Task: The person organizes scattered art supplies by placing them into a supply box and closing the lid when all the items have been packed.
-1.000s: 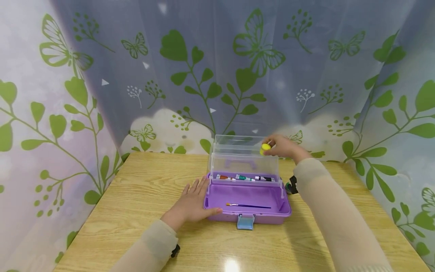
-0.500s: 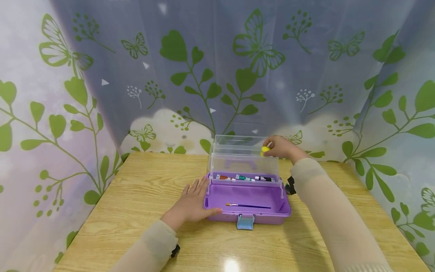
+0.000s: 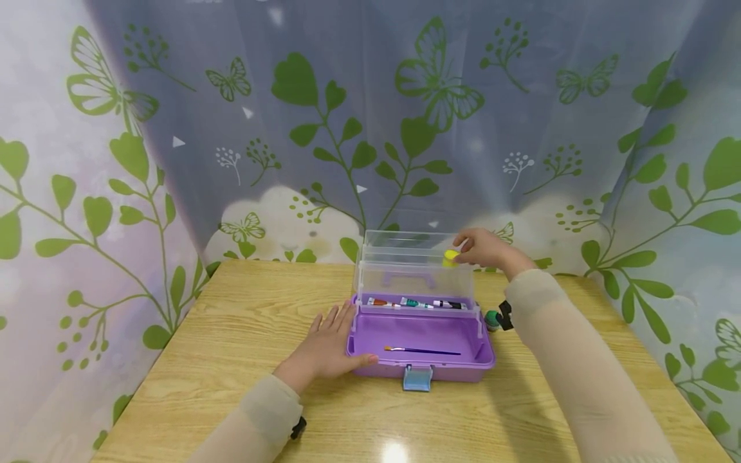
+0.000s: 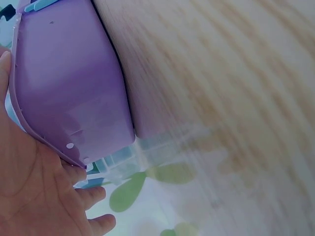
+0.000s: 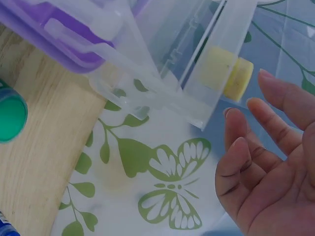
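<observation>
A purple art box stands with its clear tiered trays raised. In the upper tray sits a small yellow paint pot, seen partly through the tray wall in the right wrist view. My right hand is just right of the pot, its fingers loosely bent and apart from it. My left hand rests against the box's left end with fingers spread, thumb over the front rim. Paint tubes in orange, green and black lie in the lower tray. A paintbrush lies in the base.
A green paint jar stands on the wooden table right of the box. A blue object shows at the right wrist view's corner. The blue latch hangs at the front. A patterned curtain rises behind the table.
My right hand has let go of the yellow paint pot in the upper tray and drawn slightly right. My left hand has stayed on the box.
</observation>
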A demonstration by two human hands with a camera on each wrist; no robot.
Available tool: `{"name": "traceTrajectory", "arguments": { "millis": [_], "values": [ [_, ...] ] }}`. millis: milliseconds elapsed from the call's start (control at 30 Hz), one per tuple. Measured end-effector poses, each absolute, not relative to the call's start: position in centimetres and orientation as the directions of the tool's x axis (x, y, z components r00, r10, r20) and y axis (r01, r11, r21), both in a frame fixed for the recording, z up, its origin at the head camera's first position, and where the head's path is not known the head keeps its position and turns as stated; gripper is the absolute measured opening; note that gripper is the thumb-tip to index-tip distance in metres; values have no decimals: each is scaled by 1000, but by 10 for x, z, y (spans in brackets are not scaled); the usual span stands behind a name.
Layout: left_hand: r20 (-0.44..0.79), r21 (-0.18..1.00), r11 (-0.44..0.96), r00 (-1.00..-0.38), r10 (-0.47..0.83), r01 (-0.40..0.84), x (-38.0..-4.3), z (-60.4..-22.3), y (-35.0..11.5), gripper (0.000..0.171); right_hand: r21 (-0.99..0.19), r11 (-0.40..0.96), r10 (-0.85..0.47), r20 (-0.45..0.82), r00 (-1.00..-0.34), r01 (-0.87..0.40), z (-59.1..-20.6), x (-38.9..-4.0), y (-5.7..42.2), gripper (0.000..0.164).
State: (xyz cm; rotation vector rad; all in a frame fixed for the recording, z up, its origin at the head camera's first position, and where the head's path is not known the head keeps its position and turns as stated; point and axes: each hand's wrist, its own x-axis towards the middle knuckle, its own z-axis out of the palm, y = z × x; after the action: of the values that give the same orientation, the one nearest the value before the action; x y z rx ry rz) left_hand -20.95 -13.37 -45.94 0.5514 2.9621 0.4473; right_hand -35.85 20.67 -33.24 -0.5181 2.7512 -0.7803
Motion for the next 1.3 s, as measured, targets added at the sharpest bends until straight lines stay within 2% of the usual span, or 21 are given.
{"name": "traceTrajectory", "arguments": {
  "millis": [367,733,1300],
  "values": [
    [-35,316,888,-932,362,333,-209,-460,-134,115,-556,772,-430,-100,-897,-309,-325,-347,224,43],
    [-33,313,889,-931,363,335,-208,-458,-133,116,-502,775,-465,-43,-884,-383,-331,-331,247,41],
    [-31,311,888,-930,366,339,-208,-458,-133,116,-499,790,-445,-67,-893,-356,-363,-313,274,43]
  ]
}}
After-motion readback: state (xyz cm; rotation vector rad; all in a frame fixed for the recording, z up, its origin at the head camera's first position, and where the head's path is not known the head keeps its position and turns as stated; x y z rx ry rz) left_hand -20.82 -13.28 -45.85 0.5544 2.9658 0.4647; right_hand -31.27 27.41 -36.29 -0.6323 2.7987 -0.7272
